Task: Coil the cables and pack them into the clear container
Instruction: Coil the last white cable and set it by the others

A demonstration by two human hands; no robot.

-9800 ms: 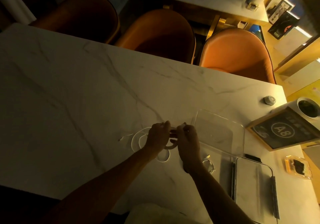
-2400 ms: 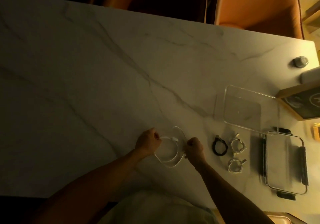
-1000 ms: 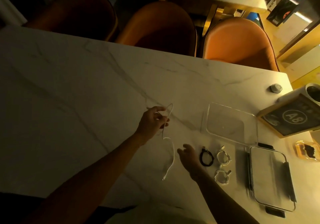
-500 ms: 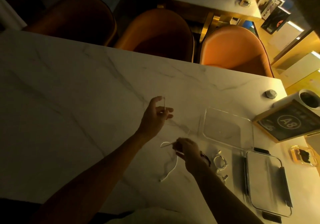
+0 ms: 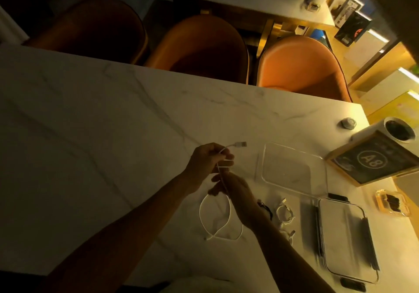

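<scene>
White cable (image 5: 217, 224) is lying slack on the marble worktop (image 5: 90, 134), its free end and a loose loop nearest the person, well short of the clear container (image 5: 292, 170). From that loop the cable is rising through the right hand (image 5: 235, 193), which is hovering just short of the container's near left corner; its fingers look curled loosely around the strand, though the dim light is making it hard to say whether they are pinching it or only guiding it. Slightly farther, on the container's left, the left hand (image 5: 210, 161) is pinching the cable just behind its plug (image 5: 240, 144), which is pointing toward the container.

To coil well from here, I judge the left grip should be staying as the anchor while the right hand is feeding even loops into it, letting the strand slide through relaxed fingers so twist is running out toward the free end instead of kinking. Loops matched to the finished coils would probably fit best.

Those finished coils are waiting just nearer than the container: a black coil (image 5: 266, 208), partly hidden by the right wrist, and two white coils (image 5: 285, 214) beside it. Right of them, off the container's near right corner, the lid (image 5: 344, 236) is resting flat. The container itself is standing open and holding nothing yet.
</scene>
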